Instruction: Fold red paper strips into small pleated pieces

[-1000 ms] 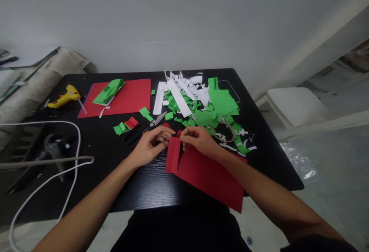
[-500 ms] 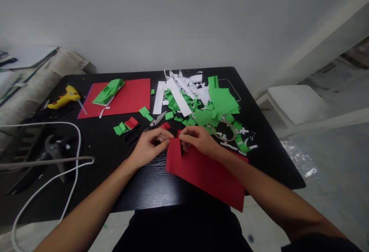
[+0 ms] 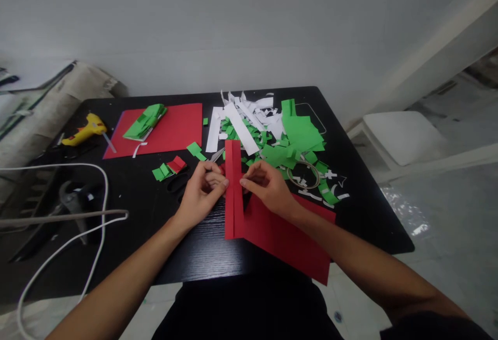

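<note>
A creased red paper strip (image 3: 234, 210) stands lengthwise between my two hands, with a fold line running along it. My left hand (image 3: 203, 192) pinches its left edge between thumb and fingers. On the opposite edge, my right hand (image 3: 268, 187) grips it the same way. Beneath my right forearm lies a larger red paper sheet (image 3: 288, 236), reaching over the table's front edge. Scissors (image 3: 217, 156) lie just beyond my left hand, partly covered by it. Small folded green pieces (image 3: 162, 172) and a folded red piece (image 3: 177, 164) rest to the left.
A yellow glue gun (image 3: 86, 130) lies at the far left, near a red sheet (image 3: 179, 127) bearing folded green paper (image 3: 146, 121). White strips (image 3: 241, 130), green scraps (image 3: 299, 135) and a tape roll (image 3: 317, 180) cover the back right. A white cable (image 3: 106, 194) loops at left.
The red strip, earlier held with its top at my fingertips, now extends well above and below them. Both hands have shifted slightly apart and hold its long edges.
</note>
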The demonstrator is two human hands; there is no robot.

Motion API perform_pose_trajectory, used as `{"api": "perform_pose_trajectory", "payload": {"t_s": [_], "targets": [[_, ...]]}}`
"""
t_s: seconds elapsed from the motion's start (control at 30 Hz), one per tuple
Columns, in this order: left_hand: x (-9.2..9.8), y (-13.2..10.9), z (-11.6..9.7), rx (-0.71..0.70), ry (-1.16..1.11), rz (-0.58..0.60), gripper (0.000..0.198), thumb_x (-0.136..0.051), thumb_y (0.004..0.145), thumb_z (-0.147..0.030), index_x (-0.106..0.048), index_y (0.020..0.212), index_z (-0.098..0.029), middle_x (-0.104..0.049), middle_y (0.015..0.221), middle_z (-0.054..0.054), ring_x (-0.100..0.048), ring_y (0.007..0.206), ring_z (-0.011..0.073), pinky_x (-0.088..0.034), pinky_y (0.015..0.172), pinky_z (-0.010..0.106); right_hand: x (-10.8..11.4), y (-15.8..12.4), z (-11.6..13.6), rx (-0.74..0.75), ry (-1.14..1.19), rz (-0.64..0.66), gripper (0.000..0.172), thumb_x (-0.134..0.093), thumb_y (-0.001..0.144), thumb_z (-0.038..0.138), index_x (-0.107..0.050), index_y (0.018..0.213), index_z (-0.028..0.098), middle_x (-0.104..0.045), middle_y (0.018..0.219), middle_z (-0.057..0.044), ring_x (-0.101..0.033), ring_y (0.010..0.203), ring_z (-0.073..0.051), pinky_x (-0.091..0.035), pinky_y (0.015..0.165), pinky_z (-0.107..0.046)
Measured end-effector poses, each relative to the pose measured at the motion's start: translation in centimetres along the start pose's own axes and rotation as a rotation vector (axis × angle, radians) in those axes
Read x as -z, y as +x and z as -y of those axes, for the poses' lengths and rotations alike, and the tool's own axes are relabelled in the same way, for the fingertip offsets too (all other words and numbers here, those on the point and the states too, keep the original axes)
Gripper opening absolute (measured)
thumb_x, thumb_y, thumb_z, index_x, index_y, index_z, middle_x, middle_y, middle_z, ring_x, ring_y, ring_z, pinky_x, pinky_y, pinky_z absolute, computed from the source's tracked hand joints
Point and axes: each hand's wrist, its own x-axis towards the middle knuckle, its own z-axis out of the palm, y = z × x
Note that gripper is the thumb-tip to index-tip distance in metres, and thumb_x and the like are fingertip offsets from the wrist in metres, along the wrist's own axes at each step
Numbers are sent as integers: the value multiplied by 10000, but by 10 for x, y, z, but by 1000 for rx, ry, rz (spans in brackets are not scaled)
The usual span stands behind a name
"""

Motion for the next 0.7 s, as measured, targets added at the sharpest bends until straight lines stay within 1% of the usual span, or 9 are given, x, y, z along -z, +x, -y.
{"api": "perform_pose_trajectory", "payload": {"t_s": [0.1, 0.17, 0.27, 0.37, 0.43, 0.53, 0.63, 0.7], "targets": [[0, -2, -4, -49, 108, -5, 155, -709, 946, -313, -609, 940, -195, -636, 727, -22, -588, 622, 99, -496, 611, 224, 0, -3, 2, 51, -105, -6, 235, -797, 822, 344, -601, 864, 222, -684, 836, 3, -678, 760, -144, -595, 750, -294], [0, -2, -7, -71, 154, -7, 129, -707, 944, -294, -654, 917, -180, -664, 740, -11, -603, 632, 100, -514, 621, 223, 0, -4, 2, 63, -162, 9, 204, -803, 820, 341, -651, 876, 218, -708, 860, -11, -690, 799, -156, -588, 770, -299], [-1, -3, -10, -83, 136, -2, 101, -727, 926, -266, -694, 959, -176, -727, 796, 7, -667, 671, 114, -567, 664, 236, 0, -5, 3, 57, -199, 13, 169, -808, 821, 334, -709, 894, 219, -748, 892, -29, -713, 839, -175, -595, 807, -325], [-1, -4, -10, -92, 115, 6, 138, -768, 895, -236, -723, 1011, -177, -759, 850, 16, -697, 689, 117, -592, 685, 240, 0, -6, 4, 68, -201, -8, 150, -814, 823, 325, -738, 905, 225, -771, 902, -33, -729, 850, -181, -605, 821, -340], [0, -4, -10, -111, 132, 11, 170, -789, 879, -219, -743, 1039, -182, -771, 891, 22, -702, 707, 116, -595, 697, 242, 0, -6, 4, 83, -193, -21, 148, -819, 825, 325, -753, 915, 229, -781, 906, -34, -738, 853, -183, -609, 822, -344], [1, -5, -10, -151, 195, 1, 201, -816, 866, -212, -771, 1062, -196, -771, 900, 24, -697, 749, 126, -590, 739, 264, -1, -8, 5, 108, -210, -38, 181, -830, 823, 320, -779, 976, 239, -799, 940, -38, -751, 875, -192, -617, 829, -358], [3, -5, -12, -173, 248, -19, 206, -827, 869, -233, -791, 1071, -212, -768, 896, 27, -698, 790, 147, -580, 778, 298, -1, -10, 8, 143, -261, -56, 211, -842, 824, 311, -797, 1020, 247, -813, 971, -44, -760, 881, -205, -624, 827, -373], [3, -6, -12, -191, 268, -33, 207, -833, 869, -245, -797, 1071, -219, -768, 895, 28, -699, 802, 157, -577, 786, 310, -1, -11, 11, 179, -306, -66, 203, -844, 832, 307, -805, 1022, 248, -818, 975, -49, -763, 881, -212, -626, 822, -378]]}}
